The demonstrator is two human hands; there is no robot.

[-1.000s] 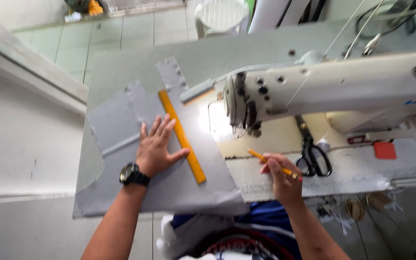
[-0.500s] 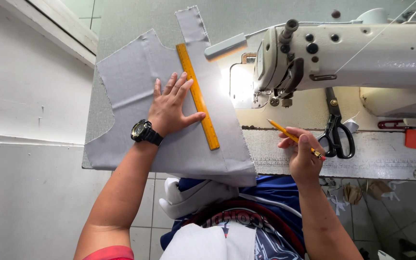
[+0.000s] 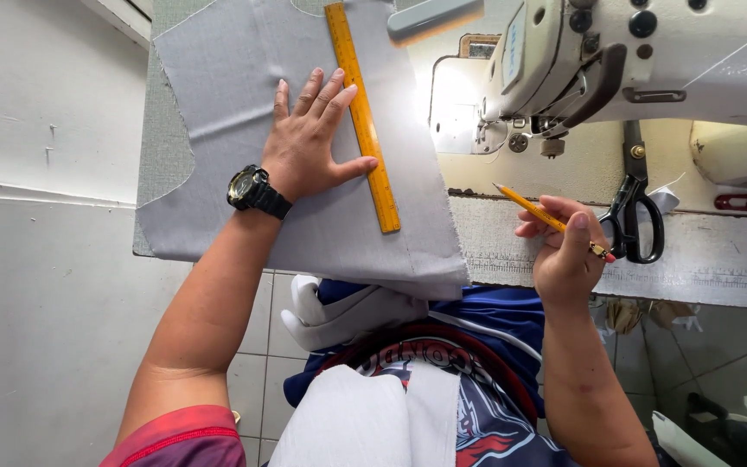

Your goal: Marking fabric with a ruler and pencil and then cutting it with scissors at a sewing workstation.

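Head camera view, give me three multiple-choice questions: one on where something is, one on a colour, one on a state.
1. Where do the black scissors lie?
A. right of the pencil
B. on the grey fabric
C. on the floor

2. What colour is the ruler?
A. blue
B. orange-yellow
C. white

3. What is the left hand doing?
A. gripping the scissors
B. hanging off the table
C. pressing flat on the grey fabric beside the ruler

Answers: 1 A, they lie past the pencil in the right hand; 2 B, plainly orange-yellow; 3 C, fingers spread.
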